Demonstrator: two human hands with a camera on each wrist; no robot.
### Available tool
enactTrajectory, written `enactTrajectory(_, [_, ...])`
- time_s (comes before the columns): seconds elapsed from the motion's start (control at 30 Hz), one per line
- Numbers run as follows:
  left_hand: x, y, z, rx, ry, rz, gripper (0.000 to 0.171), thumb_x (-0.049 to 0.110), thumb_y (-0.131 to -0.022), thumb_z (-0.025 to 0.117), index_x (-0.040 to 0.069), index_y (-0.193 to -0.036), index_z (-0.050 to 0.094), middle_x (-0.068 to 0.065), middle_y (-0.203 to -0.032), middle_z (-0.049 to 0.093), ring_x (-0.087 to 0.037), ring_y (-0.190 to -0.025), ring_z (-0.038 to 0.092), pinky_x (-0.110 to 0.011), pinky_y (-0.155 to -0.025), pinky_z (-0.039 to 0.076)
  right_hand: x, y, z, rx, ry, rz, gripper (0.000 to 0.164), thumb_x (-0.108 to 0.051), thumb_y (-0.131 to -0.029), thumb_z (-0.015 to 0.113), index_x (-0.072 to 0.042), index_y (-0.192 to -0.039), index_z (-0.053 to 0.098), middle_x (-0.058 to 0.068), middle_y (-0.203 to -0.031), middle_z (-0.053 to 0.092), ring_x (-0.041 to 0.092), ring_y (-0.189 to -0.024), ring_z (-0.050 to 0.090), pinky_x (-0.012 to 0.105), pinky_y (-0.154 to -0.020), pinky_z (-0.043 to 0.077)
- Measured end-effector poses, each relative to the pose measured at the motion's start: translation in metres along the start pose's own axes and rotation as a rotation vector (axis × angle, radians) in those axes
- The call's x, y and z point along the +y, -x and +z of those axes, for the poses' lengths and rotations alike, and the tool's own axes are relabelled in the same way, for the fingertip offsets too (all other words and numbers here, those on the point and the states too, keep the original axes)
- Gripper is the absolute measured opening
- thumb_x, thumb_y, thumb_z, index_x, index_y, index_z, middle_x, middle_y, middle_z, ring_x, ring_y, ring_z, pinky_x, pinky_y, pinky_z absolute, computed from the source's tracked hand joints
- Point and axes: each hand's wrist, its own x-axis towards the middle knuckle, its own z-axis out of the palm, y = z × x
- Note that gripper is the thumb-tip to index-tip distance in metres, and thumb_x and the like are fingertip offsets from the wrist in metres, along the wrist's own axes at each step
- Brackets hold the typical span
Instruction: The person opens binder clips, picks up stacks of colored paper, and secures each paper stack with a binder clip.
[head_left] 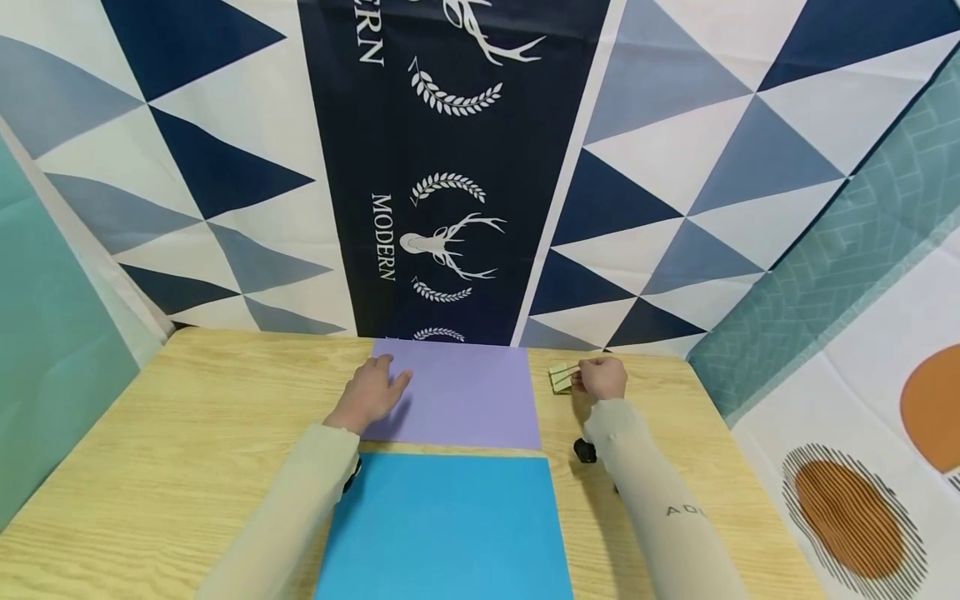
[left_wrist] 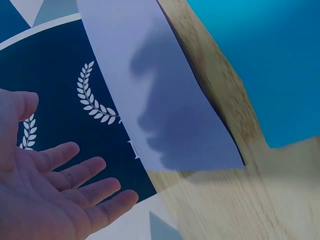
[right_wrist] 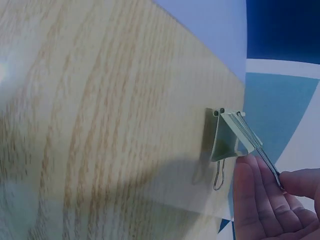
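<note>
My right hand [head_left: 604,377] pinches a wire handle of a pale green binder clip [head_left: 560,379] at the table's far right. In the right wrist view, the thumb and fingers meet at the end of that handle, and the clip [right_wrist: 245,132] has its other wire loop near the wood. Over the left part of a purple sheet [head_left: 465,392] hovers my left hand [head_left: 369,392], its fingers spread and holding nothing. Its shadow falls on the purple sheet [left_wrist: 170,100] in the left wrist view. A blue sheet [head_left: 450,533] lies nearer to me.
The light wooden table [head_left: 187,450] carries both sheets. Behind it hangs a patterned cloth [head_left: 442,150] with triangles and a dark deer-head band. A small black object [head_left: 585,451] shows beside the right sleeve.
</note>
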Motion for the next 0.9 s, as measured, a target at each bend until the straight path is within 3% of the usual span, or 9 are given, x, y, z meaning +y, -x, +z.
enactTrajectory(0.2, [0.004, -0.002, 0.000, 0.001, 0.006, -0.001, 0.062, 0.040, -0.098, 0.041, -0.009, -0.136, 0.038, -0.030, -0.136, 0.043, -0.044, -0.125, 0.044, -0.054, -0.102, 0.037, -0.006, 0.003, 0.000, -0.034, -0.063, 0.009, 0.035, -0.011, -0.094, 0.047, 0.013, -0.116, 0.058, 0.002, -0.065, 0.067, 0.011, -0.060, 0.067, 0.034, -0.073, 0.057])
enactTrajectory(0.5, [0.009, -0.002, 0.003, 0.005, 0.012, 0.007, 0.060, 0.039, -0.098, 0.041, -0.008, -0.135, 0.039, -0.028, -0.136, 0.045, -0.042, -0.125, 0.044, -0.052, -0.104, 0.037, -0.010, 0.011, -0.001, -0.027, -0.067, 0.009, 0.035, -0.012, -0.095, 0.047, 0.012, -0.117, 0.057, 0.002, -0.066, 0.067, 0.011, -0.060, 0.068, 0.037, -0.077, 0.056])
enactTrajectory(0.9, [0.012, -0.002, 0.003, 0.005, 0.003, 0.010, 0.058, 0.038, -0.098, 0.040, -0.007, -0.134, 0.041, -0.027, -0.135, 0.046, -0.042, -0.125, 0.044, -0.051, -0.104, 0.037, -0.015, 0.021, 0.002, -0.034, -0.143, 0.006, 0.033, -0.011, -0.094, 0.049, 0.013, -0.116, 0.058, 0.001, -0.065, 0.067, 0.007, -0.055, 0.065, 0.026, -0.065, 0.057])
